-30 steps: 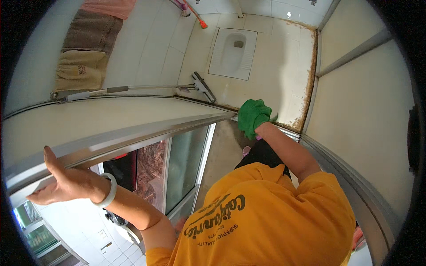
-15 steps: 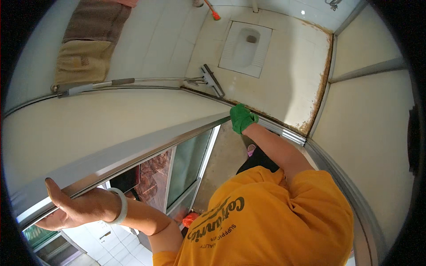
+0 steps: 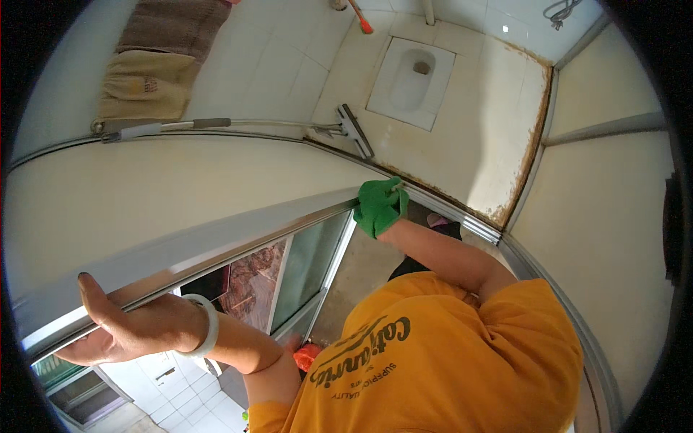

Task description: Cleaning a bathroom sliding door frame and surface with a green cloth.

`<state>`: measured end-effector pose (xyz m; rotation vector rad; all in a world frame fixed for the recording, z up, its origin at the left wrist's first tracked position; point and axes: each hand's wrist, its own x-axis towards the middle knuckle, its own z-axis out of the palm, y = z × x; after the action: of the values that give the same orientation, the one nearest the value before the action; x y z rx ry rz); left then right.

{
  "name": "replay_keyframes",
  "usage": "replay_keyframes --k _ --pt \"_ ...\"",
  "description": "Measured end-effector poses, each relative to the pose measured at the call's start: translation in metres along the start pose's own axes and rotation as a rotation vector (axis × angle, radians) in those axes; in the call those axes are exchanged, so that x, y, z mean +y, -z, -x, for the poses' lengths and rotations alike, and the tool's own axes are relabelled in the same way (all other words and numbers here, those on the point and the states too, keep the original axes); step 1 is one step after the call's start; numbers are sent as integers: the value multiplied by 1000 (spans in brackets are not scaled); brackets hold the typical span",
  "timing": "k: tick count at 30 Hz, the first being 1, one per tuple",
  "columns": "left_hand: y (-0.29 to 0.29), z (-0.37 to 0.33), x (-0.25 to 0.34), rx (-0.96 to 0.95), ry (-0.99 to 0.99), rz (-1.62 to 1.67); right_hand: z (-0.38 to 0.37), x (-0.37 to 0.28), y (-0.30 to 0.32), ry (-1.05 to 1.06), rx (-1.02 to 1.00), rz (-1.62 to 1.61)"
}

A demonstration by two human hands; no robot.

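A cream door (image 3: 173, 173) with a metal-trimmed edge runs from the lower left to the middle of the view. My left hand (image 3: 137, 328) grips this edge near its upper end, thumb on one face and fingers on the other, a pale bangle on the wrist. A green cloth (image 3: 381, 208) is bunched in my right hand (image 3: 382, 225) and wraps the door edge lower down, near the sill. The cloth hides most of my right fingers.
Beyond the metal sill (image 3: 455, 209) is a tiled floor with a squat toilet (image 3: 411, 83). A squeegee mop (image 3: 354, 131) leans along the left wall beneath hanging towels (image 3: 148, 83). An orange-tipped brush (image 3: 366, 26) stands farther back. A glass-paned sliding door (image 3: 310, 245) lies below my arms.
My right hand and the green cloth have shifted left and a little nearer, onto the door edge. My left hand keeps its grip, and the view has tilted slightly.
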<state>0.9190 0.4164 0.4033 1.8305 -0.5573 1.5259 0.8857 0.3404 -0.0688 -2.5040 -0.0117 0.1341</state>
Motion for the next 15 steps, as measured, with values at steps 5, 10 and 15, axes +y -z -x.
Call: replay_keyframes --k 5,10,15 --pt "0 3 6 4 -9 -57 33 -12 33 22 170 -224" --pt "-31 -8 17 24 15 58 -27 109 -150 -270 361 -1325" --pt "12 6 -4 24 -96 -89 9 80 -85 -206 -22 -663"
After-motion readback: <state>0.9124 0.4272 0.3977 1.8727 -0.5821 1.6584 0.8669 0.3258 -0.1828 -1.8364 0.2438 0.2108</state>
